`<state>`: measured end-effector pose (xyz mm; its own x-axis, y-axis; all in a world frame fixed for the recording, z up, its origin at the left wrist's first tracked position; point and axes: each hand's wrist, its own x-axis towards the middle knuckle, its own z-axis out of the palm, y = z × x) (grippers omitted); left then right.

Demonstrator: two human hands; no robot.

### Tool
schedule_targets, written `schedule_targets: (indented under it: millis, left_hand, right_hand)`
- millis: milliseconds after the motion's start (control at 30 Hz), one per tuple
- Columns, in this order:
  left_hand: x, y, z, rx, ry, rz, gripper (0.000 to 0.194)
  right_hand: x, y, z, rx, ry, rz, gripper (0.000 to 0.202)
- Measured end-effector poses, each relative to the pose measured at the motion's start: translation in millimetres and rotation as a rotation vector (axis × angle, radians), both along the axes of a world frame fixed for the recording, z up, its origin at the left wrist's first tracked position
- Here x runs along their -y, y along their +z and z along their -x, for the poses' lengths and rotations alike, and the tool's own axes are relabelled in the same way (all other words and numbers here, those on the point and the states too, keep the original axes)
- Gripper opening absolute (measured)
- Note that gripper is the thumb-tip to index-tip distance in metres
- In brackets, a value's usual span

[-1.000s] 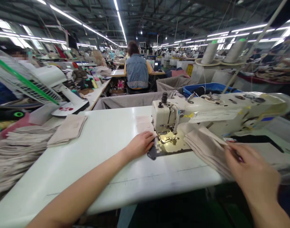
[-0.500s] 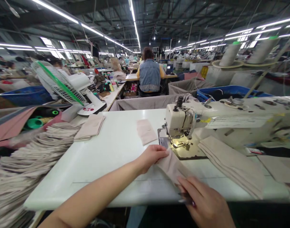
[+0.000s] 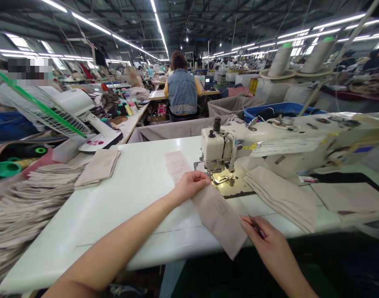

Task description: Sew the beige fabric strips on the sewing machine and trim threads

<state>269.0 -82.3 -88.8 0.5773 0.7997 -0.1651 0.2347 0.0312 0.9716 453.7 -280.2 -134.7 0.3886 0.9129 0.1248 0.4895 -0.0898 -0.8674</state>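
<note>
My right hand (image 3: 266, 236) has moved rightward, the cloth (image 3: 222, 229) now spread before the machine (image 3: 218, 145); it's beige, 1 small rectangle (image 3: 220, 207) outlined on it; my left hand (image 3: 191, 185) pinches its top end, partly hiding it; my right grasps a tool (image 3: 256, 226), partly hidden; whether it also pinches cloth, I cannot tell.

My left hand (image 3: 192, 186) is pinching, forearm (image 3: 124, 244) stretched out behind it. My right hand (image 3: 266, 238) is off to its right, fingers (image 3: 268, 224) curled.
</note>
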Motion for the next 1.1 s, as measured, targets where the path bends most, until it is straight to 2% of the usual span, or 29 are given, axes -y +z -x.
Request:
schedule_targets:
  millis: [100,200,300,367,467,567,633,733,800,933,1033,1100]
  left_hand:
    - [-8.8,1.4,-1.5,-0.026,-0.124,0.003,0.03]
    - [-17.0,4.8,1.3,-0.042,-0.262,0.044,0.042]
    - [-20.7,6.0,3.2,-0.12,-0.319,0.088,0.051]
    - [-21.3,4.6,2.8,-0.18,-0.268,0.113,0.047]
    - [-21.8,1.4,-0.1,-0.23,-0.111,0.073,0.044]
    - [-22.6,-0.6,-5.5,-0.235,-0.068,-0.019,0.036]
    - [-22.3,-1.5,-11.0,-0.308,-0.081,-0.187,0.025]
    - [-20.4,-5.2,-21.1,-0.486,-0.082,-0.56,0.018]
    - [-19.9,-9.2,-26.9,-0.55,-0.058,-0.689,0.016]
    - [-22.9,-15.5,-31.9,-0.571,-0.032,-0.681,0.015]
    - [-25.8,-16.1,-32.4,-0.579,-0.026,-0.667,0.016]
    - [-26.9,-15.4,-33.0,-0.594,-0.012,-0.657,0.016]
  right_hand:
    - [4.5,5.1,3.5,-0.01,0.018,-0.012,0.035]
    - [10.3,5.8,4.6,-0.035,0.016,0.017,0.034]
    - [15.3,1.9,4.1,-0.079,-0.039,0.051,0.032]
    - [17.1,-1.9,4.0,-0.105,-0.087,0.061,0.033]
    - [17.8,-6.2,6.7,-0.092,-0.125,0.054,0.029]
    - [17.4,-7.2,13.6,-0.033,-0.07,0.032,0.025]
    - [17.1,-7.2,19.1,0.002,0.001,0.01,0.023]
    - [16.8,-8.3,25.5,0.067,0.092,-0.065,0.016]
    - [16.4,-9.3,27.2,0.135,0.158,-0.139,0.015]
    - [15.0,-9.5,25.0,0.332,0.3,-0.231,0.036]
    - [13.4,-9.1,22.7,0.427,0.33,-0.223,0.046]
    - [12.0,-9.5,22.2,0.437,0.341,-0.22,0.046]
